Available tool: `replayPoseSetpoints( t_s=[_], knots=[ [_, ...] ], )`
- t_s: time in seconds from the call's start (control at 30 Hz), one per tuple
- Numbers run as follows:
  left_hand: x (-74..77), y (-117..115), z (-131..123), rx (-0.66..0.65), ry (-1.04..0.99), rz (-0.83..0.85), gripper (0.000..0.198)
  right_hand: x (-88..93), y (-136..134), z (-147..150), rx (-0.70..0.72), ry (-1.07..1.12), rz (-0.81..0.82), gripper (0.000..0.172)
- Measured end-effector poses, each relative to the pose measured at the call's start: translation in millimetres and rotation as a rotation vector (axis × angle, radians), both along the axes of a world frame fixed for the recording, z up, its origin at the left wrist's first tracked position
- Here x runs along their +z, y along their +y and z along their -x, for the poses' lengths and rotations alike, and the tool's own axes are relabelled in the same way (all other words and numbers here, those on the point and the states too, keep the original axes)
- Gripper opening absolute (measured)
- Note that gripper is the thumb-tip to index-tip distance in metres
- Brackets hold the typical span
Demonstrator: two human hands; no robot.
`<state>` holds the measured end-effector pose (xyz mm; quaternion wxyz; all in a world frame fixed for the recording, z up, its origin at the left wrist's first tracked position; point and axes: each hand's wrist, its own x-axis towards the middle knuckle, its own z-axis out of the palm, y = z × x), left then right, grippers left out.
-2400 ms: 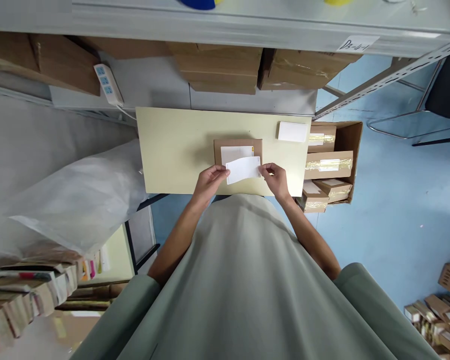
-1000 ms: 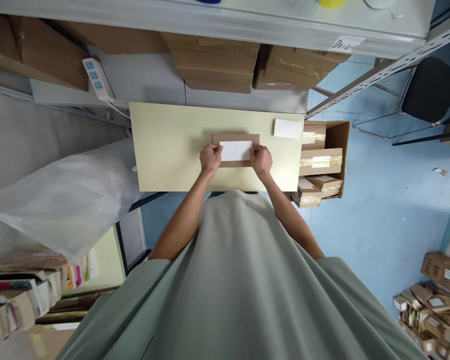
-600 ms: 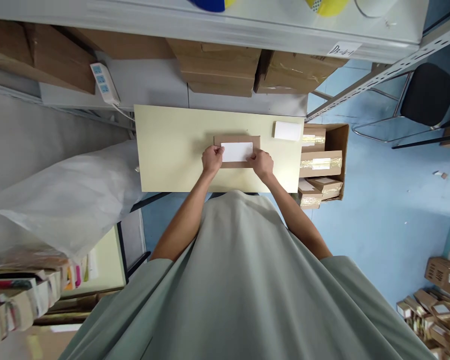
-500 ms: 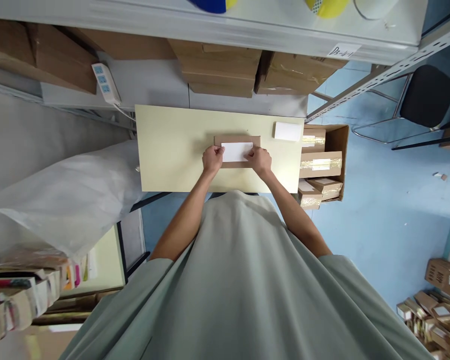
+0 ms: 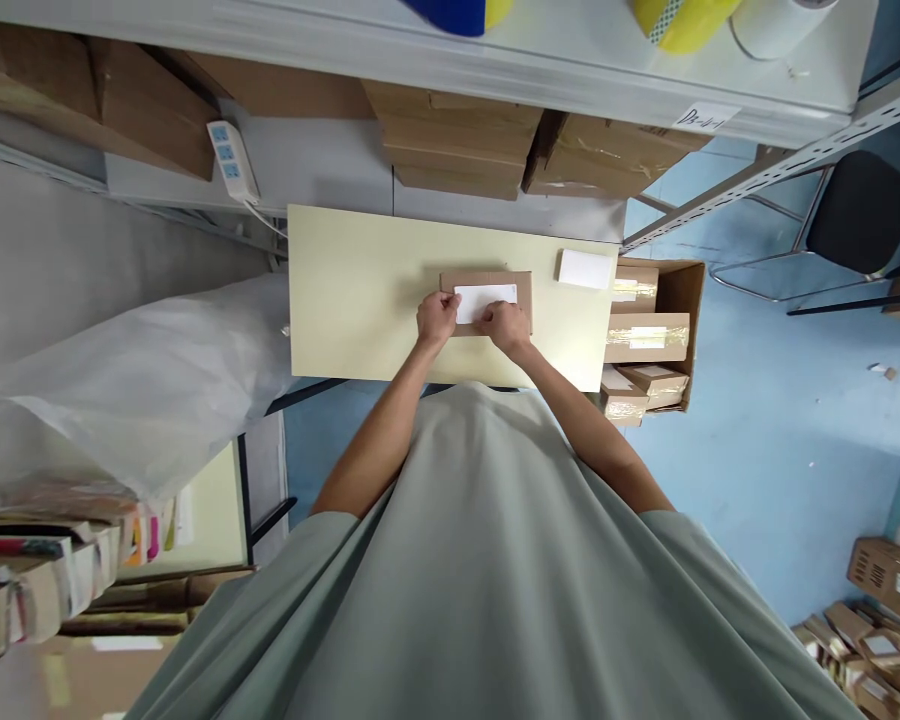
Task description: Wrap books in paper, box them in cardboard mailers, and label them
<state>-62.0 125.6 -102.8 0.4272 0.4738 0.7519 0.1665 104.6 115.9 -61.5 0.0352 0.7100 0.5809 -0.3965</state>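
Observation:
A flat brown cardboard box [image 5: 522, 284] lies on the pale yellow table [image 5: 352, 290], with a white label [image 5: 489, 293] on its top. My left hand [image 5: 436, 319] rests at the box's left end, its fingers curled and pressed on the label's left edge. My right hand [image 5: 505, 326] lies on the near part of the label, fingers flat against it, close beside the left hand. The lower part of the label is hidden under both hands.
A white stack of labels [image 5: 585, 268] lies at the table's right end. An open carton [image 5: 694, 300] of taped boxes stands on the blue floor to the right. Cardboard boxes [image 5: 457, 140] sit under a shelf behind, with a power strip [image 5: 232, 160] and a plastic-covered heap [image 5: 120, 380] at left.
The label was held in the air over the box, then laid on its top. Since then my right hand has slid left across the label towards my left hand.

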Motion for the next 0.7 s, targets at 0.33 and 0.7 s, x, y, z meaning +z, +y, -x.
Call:
replayPoseSetpoints(
  t_s=[0.33,0.7],
  knots=[
    [1.6,-2.4,-0.7,0.049,-0.014,0.006,0.017,-10.0,24.2,12.8,0.019,0.119,-0.180,0.020],
    [6.9,-8.2,0.8,-0.048,-0.007,-0.044,0.008,-15.1,40.1,16.9,0.134,-0.057,-0.155,0.042]
  ],
)
